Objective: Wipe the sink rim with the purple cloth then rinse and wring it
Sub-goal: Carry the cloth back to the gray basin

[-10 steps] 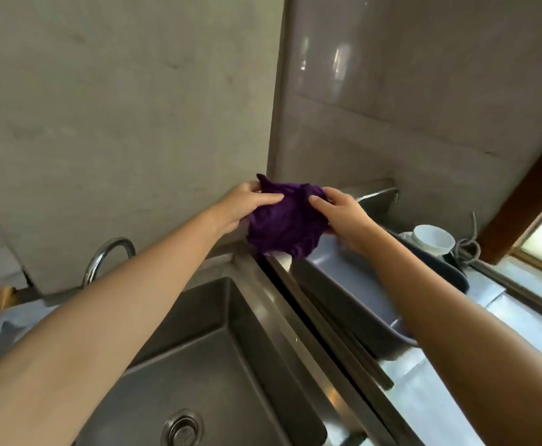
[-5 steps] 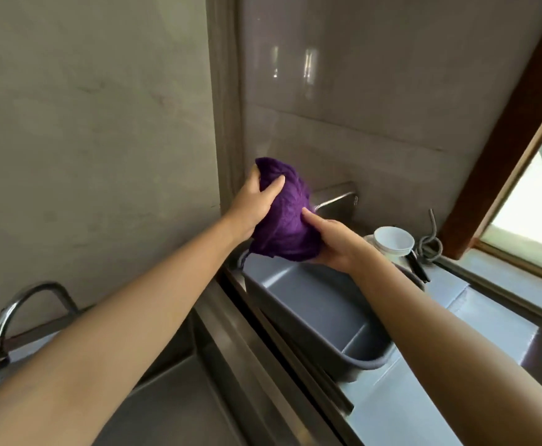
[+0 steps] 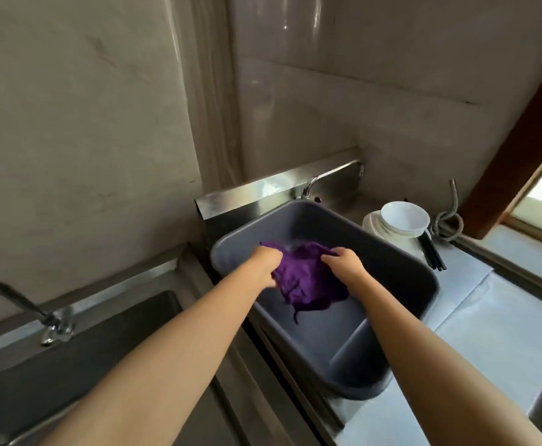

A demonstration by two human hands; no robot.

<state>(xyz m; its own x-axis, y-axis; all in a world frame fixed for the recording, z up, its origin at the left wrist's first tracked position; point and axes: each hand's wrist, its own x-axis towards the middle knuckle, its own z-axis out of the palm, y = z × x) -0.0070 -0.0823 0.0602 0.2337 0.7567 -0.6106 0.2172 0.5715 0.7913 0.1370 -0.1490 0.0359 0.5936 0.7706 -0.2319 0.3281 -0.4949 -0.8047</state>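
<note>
Cloth (image 3: 308, 281) between both gripping hands (image 3: 305, 262)

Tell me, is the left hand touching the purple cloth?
Touching. The head view shows the left hand closed on one edge of the purple cloth, with fabric bunched against its fingers, over the gray tub.

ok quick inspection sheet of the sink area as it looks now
surface: steel counter, pale and bare to the right of the tub
job's things: purple cloth stretched out over the grey tub; sink at left, its faucet showing no water
clutter: white bowls stacked, dark chopsticks beside them
hands: left hand and right hand each grip the cloth
cables: grey hose knotted near the window
surroundings: tiled wall, wood window frame
</note>
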